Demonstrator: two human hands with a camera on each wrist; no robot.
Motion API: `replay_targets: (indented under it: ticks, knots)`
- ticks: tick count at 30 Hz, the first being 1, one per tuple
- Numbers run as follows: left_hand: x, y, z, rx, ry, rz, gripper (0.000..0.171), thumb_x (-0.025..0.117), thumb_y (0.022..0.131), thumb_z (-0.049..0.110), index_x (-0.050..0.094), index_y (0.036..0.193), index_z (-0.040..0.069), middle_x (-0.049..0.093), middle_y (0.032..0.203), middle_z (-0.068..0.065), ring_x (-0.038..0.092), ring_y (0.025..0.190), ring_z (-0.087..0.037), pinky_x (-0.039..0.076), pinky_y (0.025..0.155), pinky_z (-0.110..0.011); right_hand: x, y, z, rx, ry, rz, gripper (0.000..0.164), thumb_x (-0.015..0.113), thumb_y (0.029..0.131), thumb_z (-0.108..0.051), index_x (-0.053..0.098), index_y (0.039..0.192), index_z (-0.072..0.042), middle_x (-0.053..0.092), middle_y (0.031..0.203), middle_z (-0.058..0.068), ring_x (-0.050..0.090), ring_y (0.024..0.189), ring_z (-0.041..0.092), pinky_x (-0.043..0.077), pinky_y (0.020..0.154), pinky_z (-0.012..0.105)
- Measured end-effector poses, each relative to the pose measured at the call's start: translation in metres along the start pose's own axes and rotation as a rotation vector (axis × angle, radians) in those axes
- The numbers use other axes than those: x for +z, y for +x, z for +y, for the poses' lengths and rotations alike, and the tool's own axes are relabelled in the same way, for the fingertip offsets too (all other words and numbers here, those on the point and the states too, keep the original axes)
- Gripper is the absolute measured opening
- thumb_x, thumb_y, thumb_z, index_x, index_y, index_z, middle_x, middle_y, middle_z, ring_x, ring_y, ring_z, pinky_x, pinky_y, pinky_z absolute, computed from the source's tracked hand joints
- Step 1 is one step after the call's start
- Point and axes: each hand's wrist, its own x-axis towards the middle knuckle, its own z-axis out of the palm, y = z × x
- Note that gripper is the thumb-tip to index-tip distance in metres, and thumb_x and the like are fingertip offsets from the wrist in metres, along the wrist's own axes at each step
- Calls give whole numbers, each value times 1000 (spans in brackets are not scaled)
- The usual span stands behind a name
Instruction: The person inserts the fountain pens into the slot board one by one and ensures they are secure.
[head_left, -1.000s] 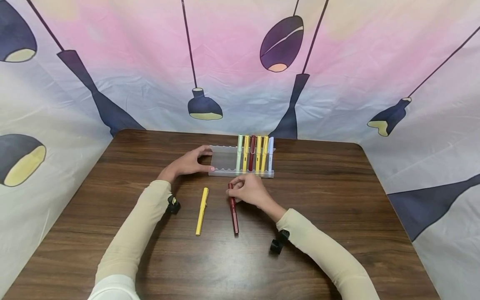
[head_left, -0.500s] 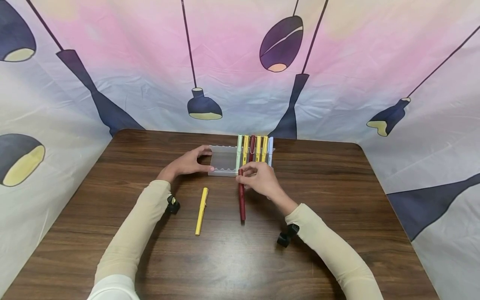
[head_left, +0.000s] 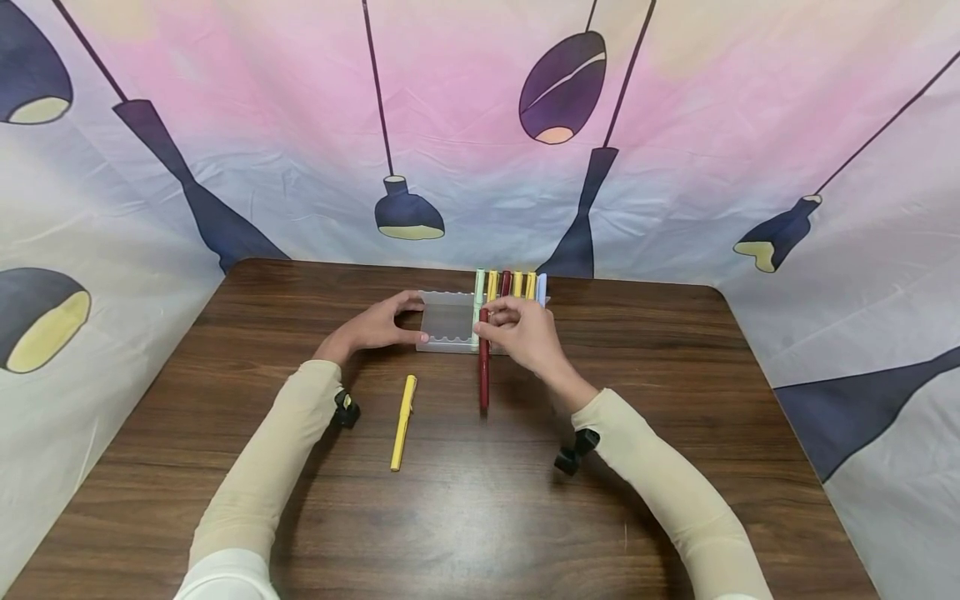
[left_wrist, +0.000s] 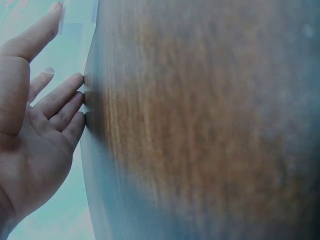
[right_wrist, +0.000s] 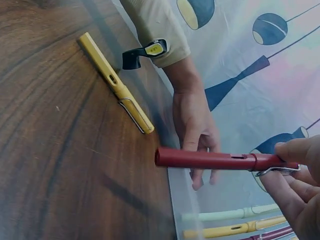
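Observation:
A dark red pen (head_left: 483, 379) is pinched near its clip end by my right hand (head_left: 528, 337), between thumb and fingers. In the head view it overlaps the front of a clear plastic pen rack (head_left: 447, 317); in the right wrist view its free end juts out over the table. My left hand (head_left: 378, 323) rests at the rack's left end, thumb at the front corner and a finger at the back, fingers fairly straight in the left wrist view. Several pens stand in the rack's right part, a light green pen (head_left: 479, 287) leftmost. My right hand hides their lower parts.
A yellow pen (head_left: 402, 423) lies on the wooden table (head_left: 480, 517), nearer than the rack and to the left of the held pen. A printed cloth (head_left: 480, 125) hangs close behind the table and along its sides.
My right hand has carried the red pen away from me and slightly right, up to the rack front. My left hand, the rack and the yellow pen have stayed in place.

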Motion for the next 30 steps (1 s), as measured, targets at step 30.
replay_targets:
  ticks: [30]
  knots:
    - [0, -1, 2, -8, -2, 4, 89, 82, 89, 39, 33, 157, 9, 48, 155, -14, 33, 150, -32, 25, 122, -56, 7, 50, -14, -133, -32, 154, 34, 82, 90, -32, 75, 117, -13, 77, 103, 6, 72, 87, 20, 59, 76, 36]
